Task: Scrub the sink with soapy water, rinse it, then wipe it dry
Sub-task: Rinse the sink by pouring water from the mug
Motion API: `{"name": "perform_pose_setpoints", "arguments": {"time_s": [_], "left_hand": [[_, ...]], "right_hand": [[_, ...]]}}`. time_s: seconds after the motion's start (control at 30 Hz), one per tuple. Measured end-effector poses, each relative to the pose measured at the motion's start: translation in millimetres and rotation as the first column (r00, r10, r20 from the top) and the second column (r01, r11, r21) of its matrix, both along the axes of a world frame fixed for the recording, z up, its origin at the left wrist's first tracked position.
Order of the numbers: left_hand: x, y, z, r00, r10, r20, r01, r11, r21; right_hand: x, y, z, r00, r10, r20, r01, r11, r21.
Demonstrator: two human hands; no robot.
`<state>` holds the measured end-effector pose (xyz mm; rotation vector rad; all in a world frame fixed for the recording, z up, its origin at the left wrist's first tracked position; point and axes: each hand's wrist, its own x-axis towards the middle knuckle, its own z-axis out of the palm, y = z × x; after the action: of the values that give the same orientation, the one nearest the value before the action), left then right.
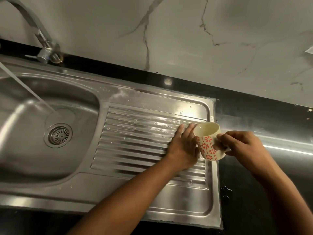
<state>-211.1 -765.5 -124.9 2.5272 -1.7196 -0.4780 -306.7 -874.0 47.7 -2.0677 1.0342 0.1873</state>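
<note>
Beneath marble wall [186, 31], wet steel sink [101, 187]

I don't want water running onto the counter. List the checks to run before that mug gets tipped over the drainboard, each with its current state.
1. Right hand grip on the mug: ok, fingers curl round it.
2. Water in the mug: ok, a sheen of liquid shows inside.
3. Mug over the drainboard, not the counter: cannot tell, it appears right at the right-hand rim.
4. Left hand placed to rub: ok, flat on the ridges beside the mug.
5. Tap running: ok, the stream lands in the basin.
6. Strainer open: ok, no debris shows.
</note>
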Motion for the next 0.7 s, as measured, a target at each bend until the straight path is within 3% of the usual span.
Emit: {"name": "perform_pose_setpoints", "arguments": {"time_s": [0.13, 0.4, 0.57, 0.7], "left_hand": [[14.1, 47.4, 4.4, 0.971, 0.205, -0.124, -0.218, 0.971, -0.102], [76.7, 175.8, 0.1, 0.843, 0.537, -0.026, -0.537, 0.843, -0.020], [79.6, 196.2, 3.2, 0.774, 0.633, -0.015, -0.632, 0.774, 0.041], [39.4, 168.7, 8.8, 0.853, 0.516, -0.081, -0.516, 0.856, 0.018]], "right_hand": [[0.8, 11.6, -7.9, 0.996, 0.073, -0.055, -0.078, 0.993, -0.087], [34.9, 57.5, -24.4, 0.948, 0.304, -0.095, -0.316, 0.932, -0.179], [37.3, 72.9, -23.4, 0.964, 0.260, 0.061, -0.261, 0.965, 0.010], [15.3, 65.9, -20.8, 0.969, 0.203, 0.144, -0.226, 0.961, 0.161]]}}
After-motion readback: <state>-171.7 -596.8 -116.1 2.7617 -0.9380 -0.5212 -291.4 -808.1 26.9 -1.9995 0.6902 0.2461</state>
